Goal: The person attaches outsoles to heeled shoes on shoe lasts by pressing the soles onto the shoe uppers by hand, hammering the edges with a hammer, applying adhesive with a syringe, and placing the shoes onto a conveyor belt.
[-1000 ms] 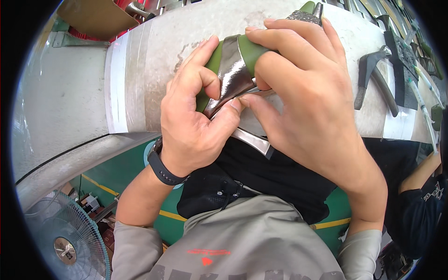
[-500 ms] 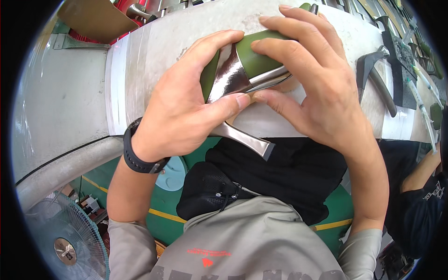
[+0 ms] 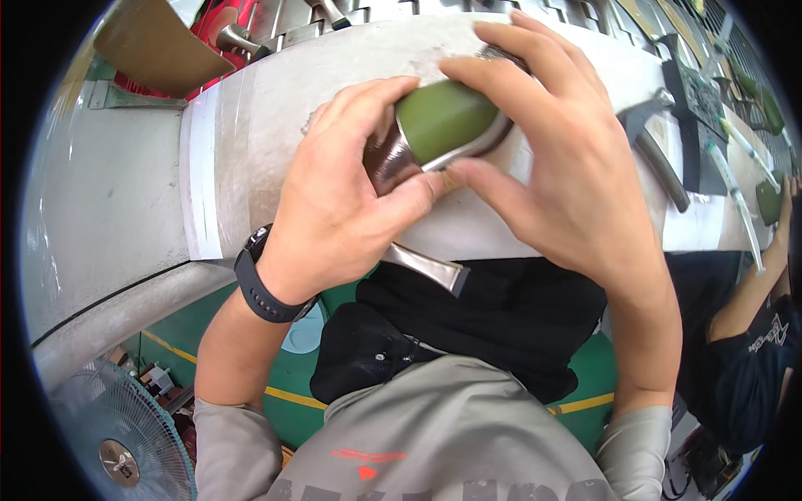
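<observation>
Between my hands is a high-heeled shoe with shiny metallic straps over a green shoe last (image 3: 451, 121). Its metallic heel (image 3: 428, 265), tipped in black, sticks out below my left hand (image 3: 338, 179) past the table edge. That hand wraps around the rear of the shoe, its thumb pressing along the side. My right hand (image 3: 560, 138) curves over the opposite end, fingers bent across the top and thumb at the lower edge near my left thumb. Part of the shoe is covered by my fingers and slightly blurred.
A hammer (image 3: 656, 142) lies right on the pale worktable (image 3: 251, 134), beside a dark block (image 3: 700, 125) and syringes (image 3: 735, 196). Metallic heeled shoes (image 3: 238, 37) stand along the far side. A fan (image 3: 117, 442) is lower left; a person's arm (image 3: 748, 288) shows at right.
The shoe has turned in my hands, showing more of the green last's side and less of the rear metallic strap. My left fingers have shifted along with it. The view has shifted slightly.
</observation>
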The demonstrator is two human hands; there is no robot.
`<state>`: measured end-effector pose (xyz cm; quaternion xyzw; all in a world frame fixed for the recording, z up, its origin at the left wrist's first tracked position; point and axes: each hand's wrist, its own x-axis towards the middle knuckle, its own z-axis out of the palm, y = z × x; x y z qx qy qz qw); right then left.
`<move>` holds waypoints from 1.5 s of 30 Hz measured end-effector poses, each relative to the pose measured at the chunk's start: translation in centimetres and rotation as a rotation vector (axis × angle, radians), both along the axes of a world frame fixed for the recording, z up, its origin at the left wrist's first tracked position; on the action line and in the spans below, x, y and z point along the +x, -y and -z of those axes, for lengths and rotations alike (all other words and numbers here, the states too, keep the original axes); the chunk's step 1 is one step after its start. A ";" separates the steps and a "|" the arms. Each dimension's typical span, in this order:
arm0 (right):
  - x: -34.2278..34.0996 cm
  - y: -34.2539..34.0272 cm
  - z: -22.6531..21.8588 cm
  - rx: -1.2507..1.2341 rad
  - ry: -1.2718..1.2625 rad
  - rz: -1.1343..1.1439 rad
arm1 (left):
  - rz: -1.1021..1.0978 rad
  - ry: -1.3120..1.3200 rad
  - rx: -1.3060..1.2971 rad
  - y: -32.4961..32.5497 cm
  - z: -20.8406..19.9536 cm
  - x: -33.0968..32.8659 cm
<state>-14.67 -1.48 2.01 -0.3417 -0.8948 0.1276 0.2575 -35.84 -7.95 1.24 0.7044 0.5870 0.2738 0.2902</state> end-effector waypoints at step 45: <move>6.6 1.7 -4.0 -0.773 -0.498 0.198 | 0.506 -0.053 0.009 -6.1 -0.8 3.1</move>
